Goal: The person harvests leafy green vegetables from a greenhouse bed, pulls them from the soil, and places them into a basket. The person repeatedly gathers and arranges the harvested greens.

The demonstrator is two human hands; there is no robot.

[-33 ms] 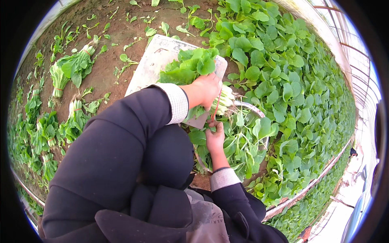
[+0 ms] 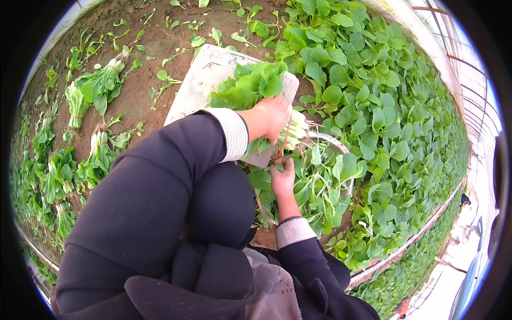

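I see my left hand gripping the leafy bunch on the white board, while my right hand's fingers pinch the red band.

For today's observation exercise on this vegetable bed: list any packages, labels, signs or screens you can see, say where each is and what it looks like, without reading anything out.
None in view: no packages, labels, signs or screens.
Nearest things: a flat pale board on the soil, top centre.
A red band at the white stems of the green bunch held by the left hand.
The right hand sits just below the band.
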